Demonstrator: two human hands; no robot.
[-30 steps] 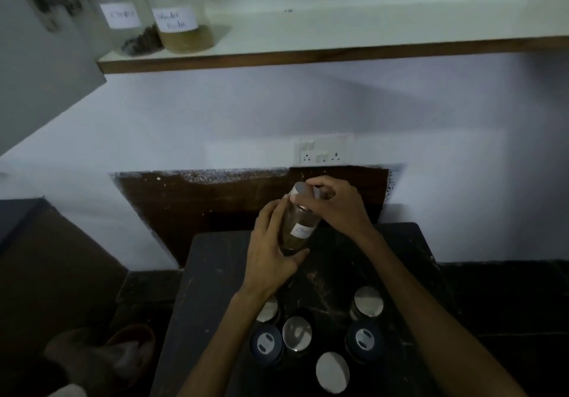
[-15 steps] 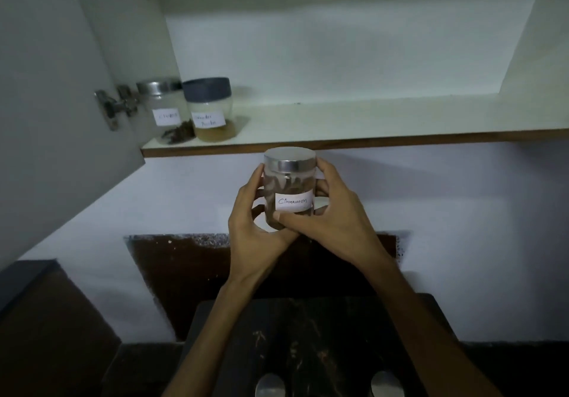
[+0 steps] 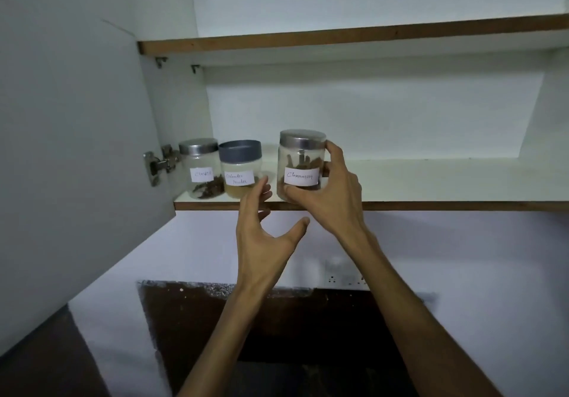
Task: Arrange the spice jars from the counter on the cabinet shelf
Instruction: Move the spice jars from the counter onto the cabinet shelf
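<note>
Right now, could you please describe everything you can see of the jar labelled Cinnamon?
The Cinnamon jar is a clear, round, glass-looking container with a brushed metal lid and a white handwritten label facing the camera. Brown stick-like pieces show inside. It stands upright at the front edge of the lower cabinet shelf, set apart to the right of the coriander powder jar. The right hand grips it, thumb low at the front and fingers around its right side. The left hand is open and not touching it.

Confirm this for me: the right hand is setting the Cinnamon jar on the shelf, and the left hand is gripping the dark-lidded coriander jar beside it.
Not quite. In the head view the left hand is open and grips nothing; it hovers near the coriander jar. The rest holds: the right hand is setting the Cinnamon jar on the shelf.
</note>
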